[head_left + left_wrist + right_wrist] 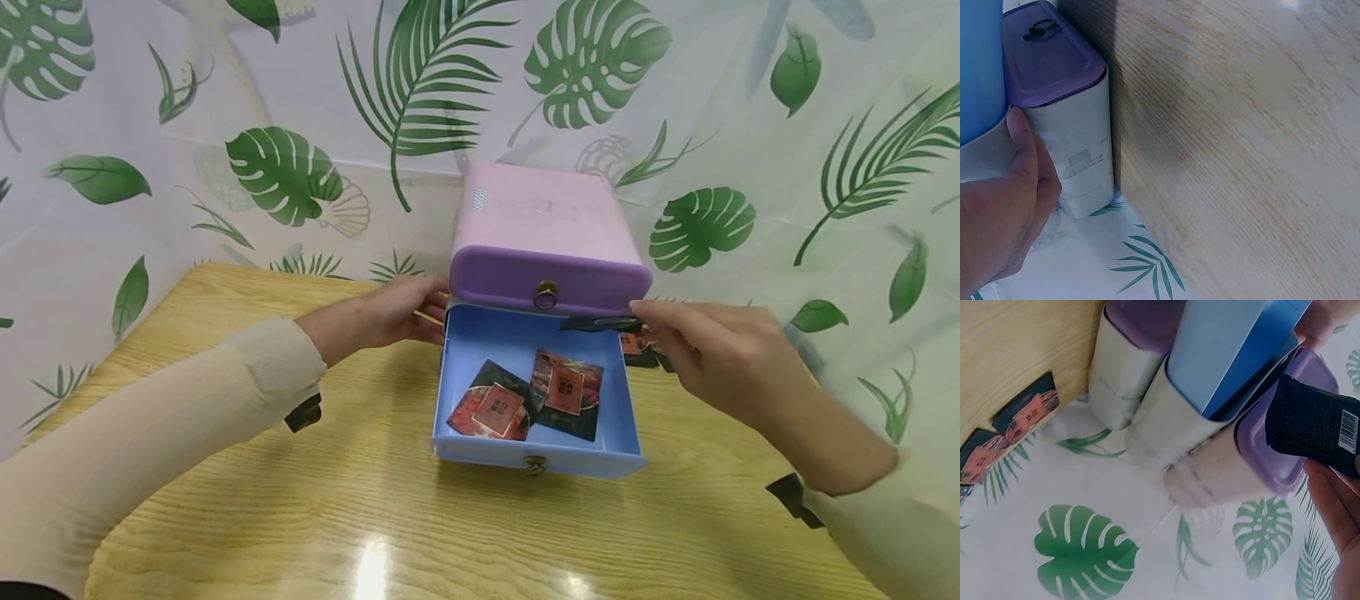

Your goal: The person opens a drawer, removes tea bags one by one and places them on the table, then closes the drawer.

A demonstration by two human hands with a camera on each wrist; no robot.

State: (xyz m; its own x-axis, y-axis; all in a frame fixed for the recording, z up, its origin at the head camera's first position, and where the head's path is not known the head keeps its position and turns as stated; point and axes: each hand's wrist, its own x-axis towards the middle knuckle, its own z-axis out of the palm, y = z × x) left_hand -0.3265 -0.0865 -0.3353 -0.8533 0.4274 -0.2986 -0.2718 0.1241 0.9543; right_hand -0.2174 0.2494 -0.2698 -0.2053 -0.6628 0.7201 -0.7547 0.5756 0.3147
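A stacked drawer unit has a pink-and-purple top box (551, 279) with a ring pull. Below it, a blue drawer (540, 457) is pulled out, holding two dark-and-red packets (498, 408) that overlap slightly. My right hand (735, 354) pinches a black packet (1316, 422) by its edge, above the drawer's back right corner; a barcode shows on its near side in the right wrist view. At the unit's left side, my left hand (397, 310) touches the wall beside the blue drawer, its fingertips partly hidden in the head view.
More dark-and-red packets (1029, 412) lie on the wooden table (352, 492) right of the unit. A lower purple drawer (1054, 59) is closed beneath the blue one. Behind stands a leaf-patterned backdrop (300, 100).
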